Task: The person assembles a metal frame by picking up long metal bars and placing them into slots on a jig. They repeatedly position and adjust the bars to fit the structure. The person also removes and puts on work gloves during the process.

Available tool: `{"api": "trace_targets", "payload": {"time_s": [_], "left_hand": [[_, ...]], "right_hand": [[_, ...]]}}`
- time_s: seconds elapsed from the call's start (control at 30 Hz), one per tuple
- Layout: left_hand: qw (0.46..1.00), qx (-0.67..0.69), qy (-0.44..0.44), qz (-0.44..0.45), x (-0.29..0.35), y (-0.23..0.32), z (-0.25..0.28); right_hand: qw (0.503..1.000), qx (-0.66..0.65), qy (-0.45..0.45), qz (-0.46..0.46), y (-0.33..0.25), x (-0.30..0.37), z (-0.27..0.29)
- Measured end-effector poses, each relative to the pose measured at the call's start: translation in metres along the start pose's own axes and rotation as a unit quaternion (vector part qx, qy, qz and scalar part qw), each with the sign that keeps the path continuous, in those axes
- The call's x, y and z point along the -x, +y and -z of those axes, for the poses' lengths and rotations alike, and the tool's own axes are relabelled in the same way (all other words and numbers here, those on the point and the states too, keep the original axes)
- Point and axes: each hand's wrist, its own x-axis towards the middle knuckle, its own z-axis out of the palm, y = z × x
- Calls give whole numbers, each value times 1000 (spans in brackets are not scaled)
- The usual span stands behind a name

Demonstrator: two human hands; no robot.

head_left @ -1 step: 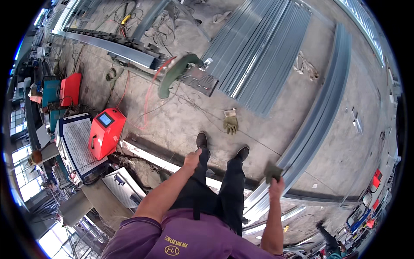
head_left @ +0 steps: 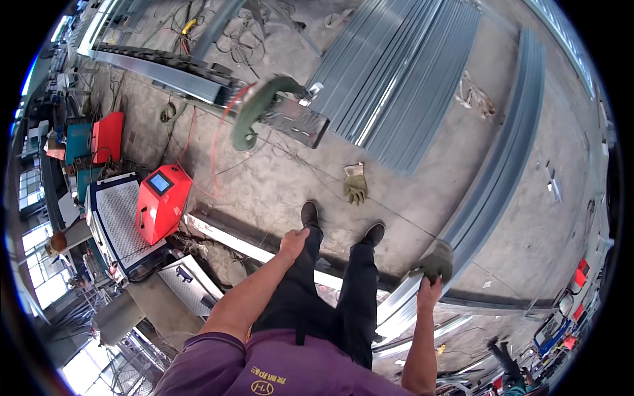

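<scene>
My right hand [head_left: 428, 292] is closed around the end of a green work glove [head_left: 437, 261], which sticks out blurred beyond the fingers, above the long metal profiles [head_left: 492, 191] on my right. My left hand [head_left: 293, 241] is in front of my left thigh with its fingers curled in; nothing shows in it. A second green work glove [head_left: 355, 185] with a pale cuff lies on the concrete floor ahead of my shoes, apart from both hands.
A wide stack of metal profiles [head_left: 403, 79] lies ahead. At the front left, a green hose [head_left: 251, 115] hangs by a metal plate [head_left: 297, 122]. A red machine with a screen [head_left: 162, 201] stands left, and a white beam [head_left: 231, 239] runs by my feet. Cables cross the floor.
My right hand has moved slightly forward and right, and the glove in it has swung outward and shows larger. My left hand stays nearly in place.
</scene>
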Motion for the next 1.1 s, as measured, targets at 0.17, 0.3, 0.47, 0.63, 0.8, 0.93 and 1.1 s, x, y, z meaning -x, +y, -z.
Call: {"api": "trace_targets", "payload": {"time_s": [0.17, 0.3, 0.47, 0.63, 0.8, 0.93, 1.1], "left_hand": [[980, -173, 28, -97, -105, 11, -79], [965, -233, 57, -107, -212, -5, -155], [954, -263, 102, -105, -319, -5, -237], [946, -256, 169, -100, -400, 1, -291], [971, -202, 128, 26, -428, 36, -310], [954, -241, 150, -100, -403, 46, -294], [891, -325, 94, -303, -250, 65, -202]], "right_hand": [[990, 128, -18, -57, 81, 30, -61], [978, 194, -57, -56, 106, 59, -89], [981, 183, -40, -55, 104, 48, -82], [964, 245, -53, -93, 124, 40, -67], [980, 180, -4, -89, 150, 56, -52], [990, 3, 60, -131, 141, 50, -61], [975, -85, 43, -199, 135, 45, -58]]}}
